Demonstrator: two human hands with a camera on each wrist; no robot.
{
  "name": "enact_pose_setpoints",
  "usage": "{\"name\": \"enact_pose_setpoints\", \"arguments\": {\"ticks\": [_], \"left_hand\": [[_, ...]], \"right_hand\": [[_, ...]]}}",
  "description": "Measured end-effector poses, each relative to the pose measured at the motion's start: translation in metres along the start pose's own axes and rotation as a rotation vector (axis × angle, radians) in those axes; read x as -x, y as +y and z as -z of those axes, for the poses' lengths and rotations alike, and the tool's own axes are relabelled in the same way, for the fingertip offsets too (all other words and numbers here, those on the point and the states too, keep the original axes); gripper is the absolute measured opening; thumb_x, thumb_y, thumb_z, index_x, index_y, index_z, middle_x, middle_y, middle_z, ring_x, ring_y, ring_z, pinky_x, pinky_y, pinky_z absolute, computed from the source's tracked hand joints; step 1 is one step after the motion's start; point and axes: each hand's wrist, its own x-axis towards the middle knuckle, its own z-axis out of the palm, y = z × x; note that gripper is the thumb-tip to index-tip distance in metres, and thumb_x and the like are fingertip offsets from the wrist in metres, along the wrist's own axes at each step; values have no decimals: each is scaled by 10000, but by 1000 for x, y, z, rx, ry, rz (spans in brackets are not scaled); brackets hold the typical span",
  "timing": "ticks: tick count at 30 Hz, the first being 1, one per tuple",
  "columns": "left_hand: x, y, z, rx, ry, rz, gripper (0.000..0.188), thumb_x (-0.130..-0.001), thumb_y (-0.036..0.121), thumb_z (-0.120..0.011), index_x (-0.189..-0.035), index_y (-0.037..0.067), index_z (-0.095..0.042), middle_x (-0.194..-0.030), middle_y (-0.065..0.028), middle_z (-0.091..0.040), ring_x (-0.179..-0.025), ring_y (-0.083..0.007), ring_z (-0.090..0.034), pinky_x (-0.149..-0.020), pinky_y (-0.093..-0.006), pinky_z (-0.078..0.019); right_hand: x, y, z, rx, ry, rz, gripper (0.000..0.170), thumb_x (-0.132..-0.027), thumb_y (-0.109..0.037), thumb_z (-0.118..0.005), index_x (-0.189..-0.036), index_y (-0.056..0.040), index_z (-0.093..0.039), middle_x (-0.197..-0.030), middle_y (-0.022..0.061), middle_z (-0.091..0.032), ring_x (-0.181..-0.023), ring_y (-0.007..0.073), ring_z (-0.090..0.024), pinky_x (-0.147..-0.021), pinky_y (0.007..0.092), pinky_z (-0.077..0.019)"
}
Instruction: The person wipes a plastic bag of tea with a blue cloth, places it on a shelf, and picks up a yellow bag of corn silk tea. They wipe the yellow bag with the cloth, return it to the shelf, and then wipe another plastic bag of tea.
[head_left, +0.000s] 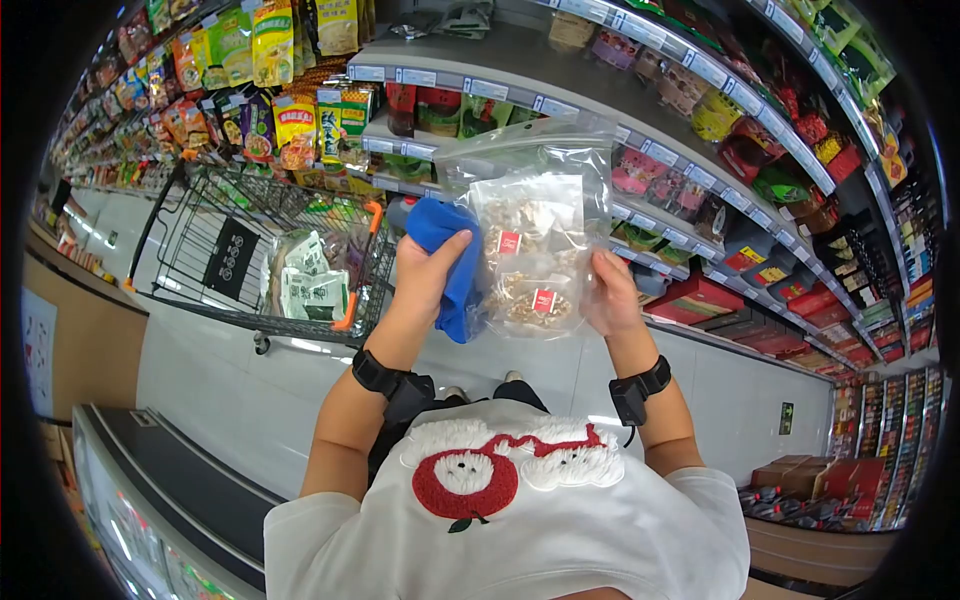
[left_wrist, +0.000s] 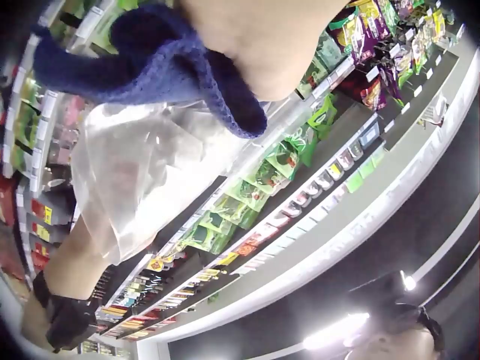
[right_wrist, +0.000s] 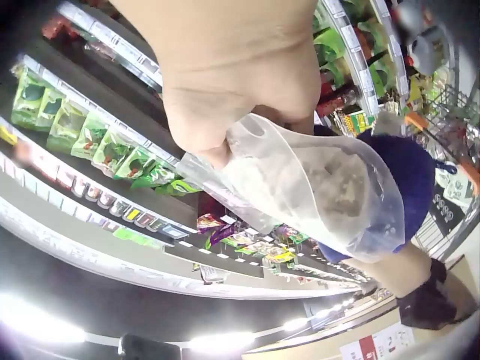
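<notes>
A clear plastic bag [head_left: 528,160] is held up in front of the chest. Inside it show packets [head_left: 532,218] of pale brown dried pieces with small red labels. My left hand [head_left: 422,275] grips a folded blue cloth [head_left: 457,300] against the bag's left edge, thumb on top. Over on the opposite edge, my right hand [head_left: 612,295] pinches the bag between thumb and fingers. In the right wrist view the bag [right_wrist: 300,187] hangs from that hand [right_wrist: 232,97], with the blue cloth [right_wrist: 401,169] behind it. Part of the left fingers is hidden by the cloth.
A wire shopping cart [head_left: 190,235] with orange trim stands at the left, holding bagged goods [head_left: 312,285]. Stocked shelves [head_left: 560,105] run ahead and down the right side. Hanging packets [head_left: 270,60] fill the rack at the far left. A low freezer [head_left: 150,500] is at lower left.
</notes>
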Motion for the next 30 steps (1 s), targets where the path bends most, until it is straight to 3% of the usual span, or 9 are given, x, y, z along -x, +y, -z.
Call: {"name": "enact_pose_setpoints", "arguments": {"ticks": [3, 6, 8, 11, 14, 16, 19, 25, 30], "left_hand": [[1, 2, 3, -130, -25, 14, 201, -778, 47, -665, -963, 27, -588, -848, -23, -631, -710, -92, -590, -639, -226, -475], [7, 5, 2, -499, -147, -99, 160, -746, 40, -677, -893, 11, -623, -802, -42, -649, -698, -107, -610, -642, -248, -489], [12, 6, -1, -748, -242, -227, 108, -702, 53, -699, -790, 7, -656, -736, -71, -667, -667, -128, -637, -625, -272, -502], [15, 4, -7, -823, -321, -305, 87, -690, 65, -706, -745, 16, -659, -719, -81, -670, -641, -146, -647, -602, -271, -501], [15, -6, -5, -954, -388, -425, 171, -710, 152, -692, -837, 45, -649, -722, -118, -649, -634, -271, -635, -575, -335, -490], [17, -9, -4, -1026, -400, -490, 240, -715, 213, -688, -897, 66, -630, -735, -137, -628, -640, -332, -613, -557, -390, -479], [15, -9, -4, -986, -379, -526, 239, -711, 217, -692, -890, 71, -632, -757, -144, -627, -644, -330, -613, -555, -389, -476], [16, -14, -17, -865, -354, -461, 271, -706, 260, -704, -881, 65, -637, -745, -152, -621, -636, -329, -608, -559, -380, -475], [14, -21, -14, -943, -387, -353, 302, -714, 314, -693, -855, 52, -644, -721, -163, -618, -650, -328, -611, -577, -375, -477]], "right_hand": [[-6, -3, 9, 342, 109, 197, 354, -839, -135, -575, -1160, -29, -469, -1116, 72, -548, -1010, 177, -541, -900, 317, -407], [-13, -15, -8, 826, 338, 693, 518, -770, -107, -641, -1230, -59, -407, -1271, 110, -468, -1117, 198, -479, -950, 343, -361], [-7, -30, -33, 1141, 446, 988, 526, -731, -104, -676, -1196, -74, -434, -1296, 119, -449, -1154, 215, -441, -973, 358, -328], [5, -49, -55, 1597, 367, 1138, 388, -687, -123, -702, -1043, -79, -552, -1202, 110, -522, -1125, 255, -462, -974, 373, -322], [7, -48, -50, 1774, 87, 999, 187, -667, -132, -707, -825, -80, -623, -960, 81, -621, -945, 263, -552, -873, 365, -396], [0, -37, -40, 1641, 55, 895, 114, -675, -143, -701, -731, -81, -624, -804, 68, -629, -802, 261, -580, -785, 360, -430], [-5, -30, -37, 1570, -34, 906, 101, -690, -142, -683, -703, -72, -610, -656, 71, -605, -621, 267, -576, -665, 360, -451], [-8, -19, -36, 1364, -120, 455, 90, -716, -100, -659, -716, -11, -648, -702, 98, -639, -665, 215, -608, -641, 308, -459], [-11, -24, -31, 1226, -79, 298, 126, -750, -108, -668, -715, 11, -649, -644, 68, -626, -596, 118, -576, -570, 252, -442]]}}
